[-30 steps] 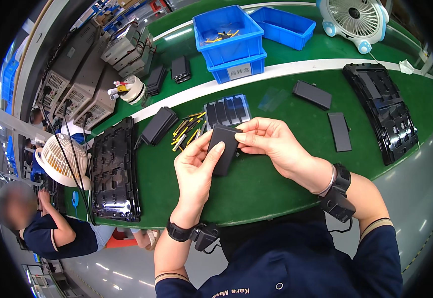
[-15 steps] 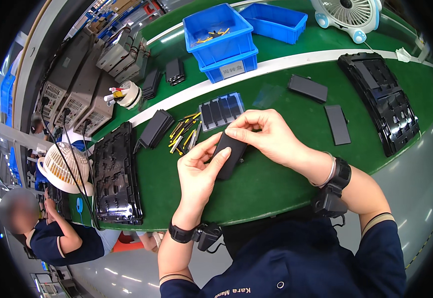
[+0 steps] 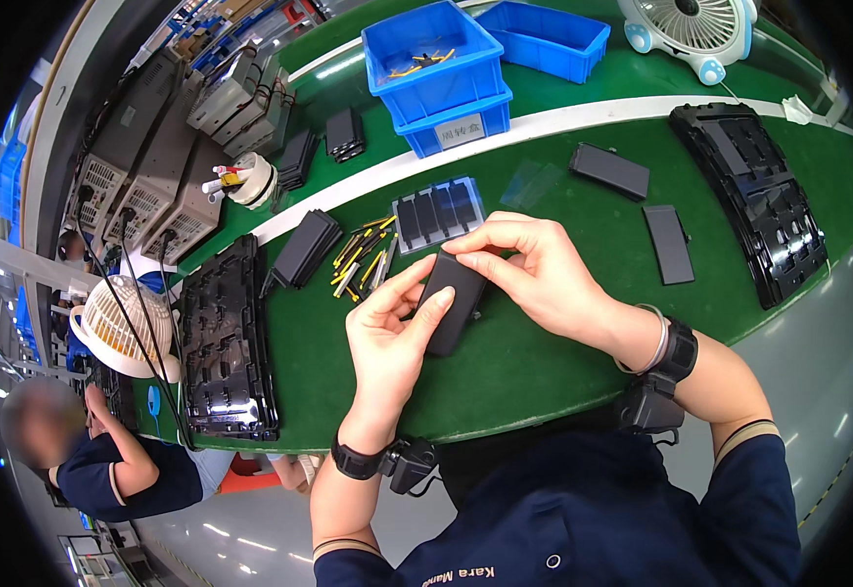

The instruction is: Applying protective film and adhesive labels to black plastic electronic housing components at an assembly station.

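Note:
A flat black rectangular block (image 3: 459,315), with rounded edges, is tilted up between my hands over the green table. My left hand (image 3: 384,338) grips its left side, thumb across the broad face and fingers behind. At the block's top edge, my right hand (image 3: 544,279) is closed, thumb and index finger pinched together there. Any small piece between those right fingertips is hidden. Just beyond my hands lies a clear tray (image 3: 476,201) with dark strips in it. Left of the tray is a loose pile of yellow-and-black short strips (image 3: 353,256).
Similar black blocks lie at right (image 3: 668,245) and in a stack (image 3: 305,250) at left. Black moulded trays (image 3: 226,342) flank the work area. Blue bins (image 3: 436,88), a fan (image 3: 691,29) and a pen cup (image 3: 253,183) stand farther back. Another person (image 3: 128,460) sits at left.
My right fingers have shifted very slightly along the block's top edge. Both hands keep their hold, and the whole view has moved a little.

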{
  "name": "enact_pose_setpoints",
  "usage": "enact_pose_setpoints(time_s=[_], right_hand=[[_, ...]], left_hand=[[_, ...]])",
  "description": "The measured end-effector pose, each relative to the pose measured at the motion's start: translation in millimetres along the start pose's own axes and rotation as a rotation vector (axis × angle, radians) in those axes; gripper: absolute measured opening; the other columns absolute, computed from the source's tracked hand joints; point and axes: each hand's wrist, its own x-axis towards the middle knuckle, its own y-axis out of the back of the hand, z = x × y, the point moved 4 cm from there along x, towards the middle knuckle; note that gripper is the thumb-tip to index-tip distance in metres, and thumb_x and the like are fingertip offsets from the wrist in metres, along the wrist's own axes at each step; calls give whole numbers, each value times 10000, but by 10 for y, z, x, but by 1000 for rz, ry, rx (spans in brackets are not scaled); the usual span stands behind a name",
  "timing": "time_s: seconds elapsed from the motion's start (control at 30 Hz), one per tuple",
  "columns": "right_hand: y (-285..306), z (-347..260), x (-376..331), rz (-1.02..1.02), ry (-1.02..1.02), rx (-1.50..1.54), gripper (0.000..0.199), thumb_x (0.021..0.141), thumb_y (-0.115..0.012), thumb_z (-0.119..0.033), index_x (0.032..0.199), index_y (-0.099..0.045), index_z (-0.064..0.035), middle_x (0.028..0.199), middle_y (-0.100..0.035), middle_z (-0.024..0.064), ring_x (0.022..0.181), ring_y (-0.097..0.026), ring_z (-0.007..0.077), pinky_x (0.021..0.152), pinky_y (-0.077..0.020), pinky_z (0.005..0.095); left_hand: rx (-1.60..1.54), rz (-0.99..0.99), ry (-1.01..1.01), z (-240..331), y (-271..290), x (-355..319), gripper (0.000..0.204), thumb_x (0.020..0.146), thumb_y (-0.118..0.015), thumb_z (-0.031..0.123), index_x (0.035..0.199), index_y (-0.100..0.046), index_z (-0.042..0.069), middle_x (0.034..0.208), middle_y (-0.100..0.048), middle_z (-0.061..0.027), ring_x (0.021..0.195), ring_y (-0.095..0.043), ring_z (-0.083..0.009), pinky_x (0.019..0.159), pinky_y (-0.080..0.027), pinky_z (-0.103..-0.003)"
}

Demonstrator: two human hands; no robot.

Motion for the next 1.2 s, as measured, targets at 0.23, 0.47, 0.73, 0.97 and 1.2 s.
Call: enact_pose_setpoints(time_s=[0.23, 0.47, 0.73, 0.97, 1.2], right_hand=[[-26, -68, -41, -51, -77, -61, 165, 853, -599, -44, 1005, -657, -12, 917, -569, 39, 850, -550, 77, 675, -480, 210], [-25, 104, 37, -29, -81, 72, 124, 805, -664, -83, 885, -649, 10, 794, -618, 25, 702, -552, 74, 622, -469, 224], [13, 143, 40, -90, -476, 382, 322, 907, -548, -333, 975, -655, -37, 882, -642, 34, 815, -588, 96, 774, -498, 275], [-7, 168, -32, -93, -414, 482, 239, 828, -664, -129, 1036, -640, -14, 905, -666, 75, 814, -638, 106, 742, -514, 215], [-55, 173, -32, -20, -337, 442, 221, 835, -663, -168, 998, -649, -20, 859, -663, 48, 785, -623, 97, 721, -489, 225]], left_hand=[[-22, 3, 2, -8, 8, -9, 367, 788, -670, -24, 1145, -583, -24, 908, -655, -94, 813, -602, -103, 747, -505, -235], [14, -28, -7, 13, -23, -19, 356, 784, -663, -42, 1132, -590, -26, 926, -656, -103, 814, -609, -109, 745, -509, -236], [-47, 46, 18, 27, 43, 15, 358, 795, -657, -28, 1143, -576, -25, 917, -652, -93, 799, -614, -103, 740, -515, -234], [-140, 111, 27, -2, 75, 23, 351, 802, -654, -21, 1143, -570, -35, 949, -645, -104, 829, -615, -114, 776, -507, -230], [-87, 136, -35, 29, 67, 32, 342, 803, -655, -19, 1135, -576, -32, 941, -645, -97, 836, -608, -110, 779, -503, -230]])
